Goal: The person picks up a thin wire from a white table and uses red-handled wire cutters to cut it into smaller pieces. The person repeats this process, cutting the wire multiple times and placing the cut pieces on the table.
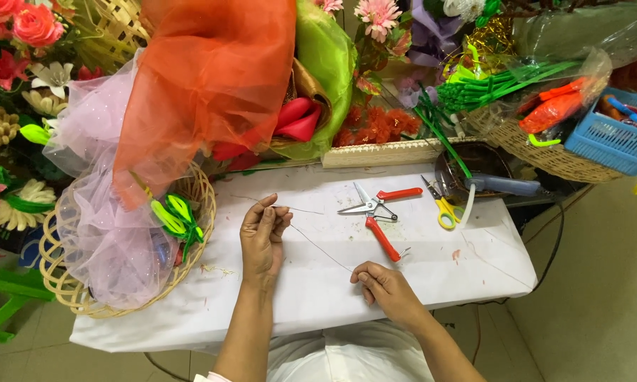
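Pinching a thin grey wire [318,244] between them, both hands worked over a table covered in white cloth [297,297]. The left hand [263,237] was raised near the middle of the cloth, its fingers pressed together and closed on the wire's upper end, from which a short tail ran on toward the right across the cloth. The right hand [388,290] lay lower, close to the near edge of the table, its thumb and forefinger nipping the wire's other end while the remaining fingers curled in. The wire ran in a straight slanting line from one hand to the other, just above or on the cloth; which, I could not tell. Red-handled pliers [376,212] lay open on the cloth just beyond the wire, and yellow-handled scissors [442,206] lay to their right, near a dark round tray [488,159]. At the left edge of the table a woven basket [71,283] held pale lilac netting [103,233] and a few bright green leaf shapes [176,216], with orange netting [205,85] draped above it. Artificial flowers [21,35] crowded the far left, and a blue plastic basket [608,138] stood at the far right beside a bag of green stems [495,85].
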